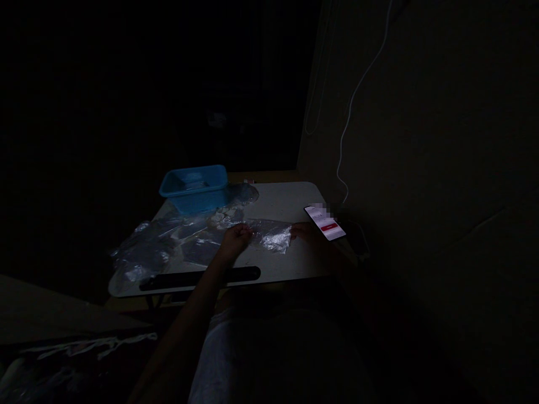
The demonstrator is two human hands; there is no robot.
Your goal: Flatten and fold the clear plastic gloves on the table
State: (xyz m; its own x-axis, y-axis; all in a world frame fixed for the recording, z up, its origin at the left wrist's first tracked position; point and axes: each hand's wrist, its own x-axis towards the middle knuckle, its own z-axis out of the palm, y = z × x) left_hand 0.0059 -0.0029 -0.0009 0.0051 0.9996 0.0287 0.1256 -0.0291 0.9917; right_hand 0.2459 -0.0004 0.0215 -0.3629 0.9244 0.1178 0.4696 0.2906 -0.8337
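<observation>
The step in hand looks like spreading or straightening a crinkled, clear plastic piece, perhaps a bag, which lies between the two hands above the middle-right of a white, round-cornered tabletop. The left hand has its fingers curled almost closed, apparently pinching the piece's left end; the right hand has its fingertips at the right edge, but it is too dark to tell how tightly they close. The next move seems to call for a sure pinch at both ends, since thin film slips and creases easily. Leftward, room is tight: a loose heap of clear plastic film reaches the table's left edge, with a blue rectangular plastic basin behind. A long black strip runs along the near edge. Bare surface lies beyond the piece, while a lit, flat smartphone crowds the right edge.
</observation>
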